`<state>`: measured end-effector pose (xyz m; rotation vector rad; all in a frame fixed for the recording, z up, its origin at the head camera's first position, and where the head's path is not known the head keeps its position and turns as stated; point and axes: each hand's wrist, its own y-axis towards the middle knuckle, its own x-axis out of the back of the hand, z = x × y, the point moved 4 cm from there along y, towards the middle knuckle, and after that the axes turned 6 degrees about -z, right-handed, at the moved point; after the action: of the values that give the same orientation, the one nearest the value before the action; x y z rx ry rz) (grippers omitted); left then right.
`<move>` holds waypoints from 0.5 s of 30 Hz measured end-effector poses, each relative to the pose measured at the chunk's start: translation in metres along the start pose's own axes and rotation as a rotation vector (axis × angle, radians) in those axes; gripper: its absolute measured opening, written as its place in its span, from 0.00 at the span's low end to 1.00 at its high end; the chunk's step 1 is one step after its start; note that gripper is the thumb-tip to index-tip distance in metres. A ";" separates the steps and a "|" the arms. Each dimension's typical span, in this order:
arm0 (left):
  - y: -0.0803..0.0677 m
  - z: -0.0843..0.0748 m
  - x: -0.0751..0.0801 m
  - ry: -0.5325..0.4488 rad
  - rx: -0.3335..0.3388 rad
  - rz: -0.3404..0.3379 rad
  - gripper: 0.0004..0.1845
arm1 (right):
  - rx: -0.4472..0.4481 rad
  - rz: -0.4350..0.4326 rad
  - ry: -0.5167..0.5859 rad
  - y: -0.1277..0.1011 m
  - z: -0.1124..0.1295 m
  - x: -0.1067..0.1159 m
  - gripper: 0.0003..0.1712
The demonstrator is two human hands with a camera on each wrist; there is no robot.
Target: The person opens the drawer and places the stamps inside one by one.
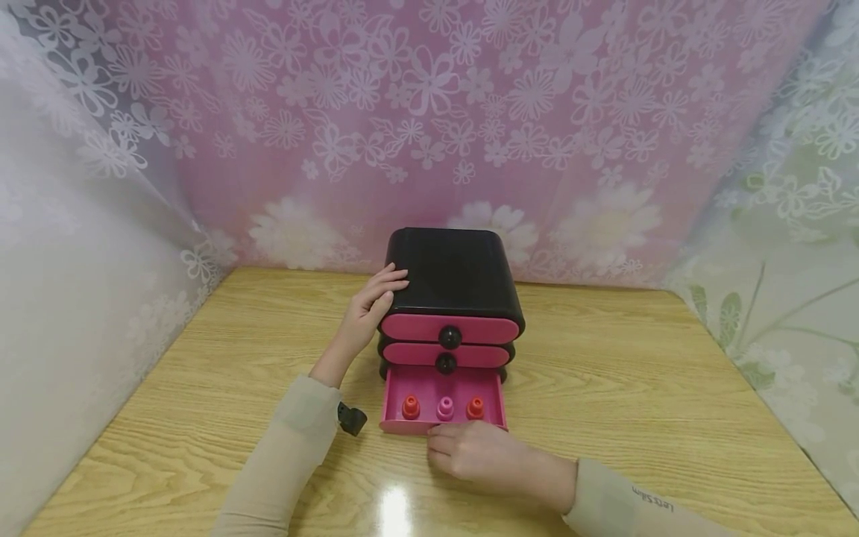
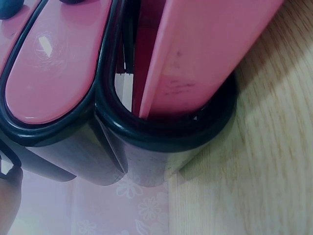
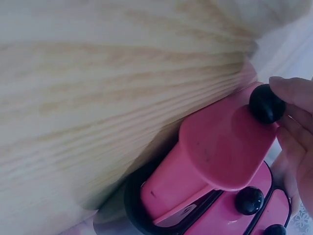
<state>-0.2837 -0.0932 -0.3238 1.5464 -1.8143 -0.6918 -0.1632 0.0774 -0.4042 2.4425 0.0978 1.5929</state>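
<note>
Nearest us, our right hand (image 1: 479, 453) pinches the black knob (image 3: 265, 104) of the pulled-out bottom drawer (image 1: 443, 406), while our left hand (image 1: 371, 307) rests open-fingered against the black cabinet (image 1: 451, 272) on the table (image 1: 637, 403).

A light wooden tabletop with wavy grain (image 1: 637, 418) fills the lower part of the head view; a bright spot of lamp glare (image 1: 394, 509) sits on its near edge. Behind it hangs a pink curtain printed with white flowers (image 1: 470, 112). To the left hangs a pale white sheer flowered curtain (image 1: 74, 246), and to the right a pale green flowered curtain (image 1: 792, 246).
</note>
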 end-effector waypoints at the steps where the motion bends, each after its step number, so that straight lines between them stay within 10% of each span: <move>1: 0.000 0.000 0.000 0.000 -0.001 -0.001 0.15 | 0.006 0.013 -0.017 0.000 0.000 -0.001 0.11; 15: 0.000 -0.003 0.000 -0.002 0.025 0.010 0.15 | 0.096 -0.004 -0.178 -0.005 -0.005 -0.005 0.11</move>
<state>-0.2817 -0.0930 -0.3220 1.5520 -1.8377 -0.6683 -0.1697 0.0820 -0.4077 2.6425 0.1518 1.3921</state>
